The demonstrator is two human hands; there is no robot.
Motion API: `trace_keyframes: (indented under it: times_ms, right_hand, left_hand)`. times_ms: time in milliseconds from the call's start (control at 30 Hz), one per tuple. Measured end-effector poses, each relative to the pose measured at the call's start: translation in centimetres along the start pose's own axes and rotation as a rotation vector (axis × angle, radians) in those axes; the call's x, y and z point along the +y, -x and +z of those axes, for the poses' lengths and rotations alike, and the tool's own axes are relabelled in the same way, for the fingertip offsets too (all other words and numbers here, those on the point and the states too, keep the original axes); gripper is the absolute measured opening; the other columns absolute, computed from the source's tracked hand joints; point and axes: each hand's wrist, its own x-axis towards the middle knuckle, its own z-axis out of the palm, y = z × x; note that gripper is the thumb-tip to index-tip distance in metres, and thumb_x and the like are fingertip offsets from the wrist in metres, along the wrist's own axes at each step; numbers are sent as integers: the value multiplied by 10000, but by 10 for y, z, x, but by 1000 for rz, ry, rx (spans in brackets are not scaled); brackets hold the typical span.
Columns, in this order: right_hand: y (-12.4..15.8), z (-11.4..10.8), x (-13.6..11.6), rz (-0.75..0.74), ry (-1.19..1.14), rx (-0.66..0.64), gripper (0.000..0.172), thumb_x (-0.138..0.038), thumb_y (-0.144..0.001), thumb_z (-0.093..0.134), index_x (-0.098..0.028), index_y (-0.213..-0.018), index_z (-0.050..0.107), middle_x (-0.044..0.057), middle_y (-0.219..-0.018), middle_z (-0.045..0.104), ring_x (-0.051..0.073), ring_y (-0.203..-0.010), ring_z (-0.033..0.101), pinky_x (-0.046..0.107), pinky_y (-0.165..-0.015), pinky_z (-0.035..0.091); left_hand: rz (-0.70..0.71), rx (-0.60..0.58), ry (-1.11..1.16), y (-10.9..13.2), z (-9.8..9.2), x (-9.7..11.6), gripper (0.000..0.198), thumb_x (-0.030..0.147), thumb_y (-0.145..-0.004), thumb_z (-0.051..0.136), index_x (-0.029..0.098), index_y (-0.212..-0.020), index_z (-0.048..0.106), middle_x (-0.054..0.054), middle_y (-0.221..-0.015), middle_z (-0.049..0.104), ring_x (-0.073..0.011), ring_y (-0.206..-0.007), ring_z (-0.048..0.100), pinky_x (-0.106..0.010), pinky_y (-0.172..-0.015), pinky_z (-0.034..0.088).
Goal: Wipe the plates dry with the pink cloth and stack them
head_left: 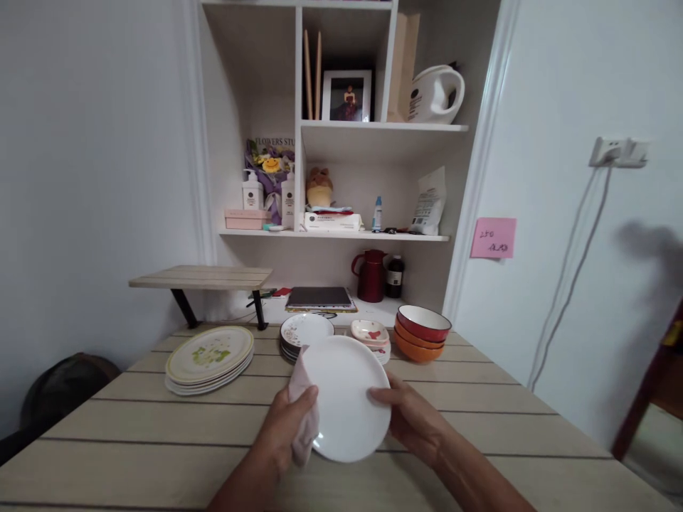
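Note:
A plain white plate (349, 405) is held up over the table, tilted with its face toward me. My right hand (408, 412) grips its right rim, thumb on the face and fingers behind. At the left edge my left hand (288, 419) is closed on a pale pink cloth (305, 434), which is folded over the plate's rim. The cloth hangs below that hand. Behind the plate stand a stack of small dark-rimmed plates (306, 331) and some small white dishes with red patterns (370, 332), partly hidden by the plate.
On the wooden table (176, 455), large yellow-rimmed plates (210, 355) are stacked at left. Nested red and orange bowls (422, 334) stand at right. A small raised shelf (203, 277) is at the back left. Beyond are a dark red jug (371, 277) and a laptop (319, 297).

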Motion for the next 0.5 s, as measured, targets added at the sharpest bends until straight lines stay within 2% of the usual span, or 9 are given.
trace_keyframes:
  times_ms: [100,167,300,433,500]
  right_hand:
    - [0,-5,-9,80,192,-86,548,-191,-654,735,-116,-1175,583,149,-999,728,267,-844,691,381,-772,527]
    - [-1,-5,-17,120,310,-83,501,-269,-679,746,-108,-1134,610,161,-996,727,279,-866,690,386,-789,522]
    - [-11,3,-23,108,352,49,490,-382,-718,715,-120,-1121,617,155,-953,735,293,-837,697,391,-735,534]
    - [-22,11,-9,57,294,169,475,-351,-703,698,-112,-1105,614,155,-887,739,302,-728,697,397,-619,540]
    - [-28,14,1,24,253,270,487,-345,-685,703,-119,-1106,608,146,-872,740,293,-692,691,366,-546,528]
  left_hand:
    - [-51,-55,-43,-1,-4,-2,482,409,-563,837,136,-923,669,-100,-813,749,-259,-800,703,-327,-681,542]
    - [-75,-79,-29,-1,-4,-5,473,392,-572,837,136,-932,668,-104,-824,749,-260,-820,702,-327,-699,542]
    - [-124,-105,79,-2,-3,-8,516,344,-585,835,133,-1019,654,-113,-854,748,-256,-819,706,-325,-713,545]
    - [-199,-109,230,-2,-1,-3,521,364,-619,803,147,-1067,646,-105,-831,748,-254,-756,711,-326,-665,552]
    - [-231,-119,296,-3,0,-1,506,401,-656,770,159,-1083,645,-97,-837,749,-244,-763,711,-314,-658,552]
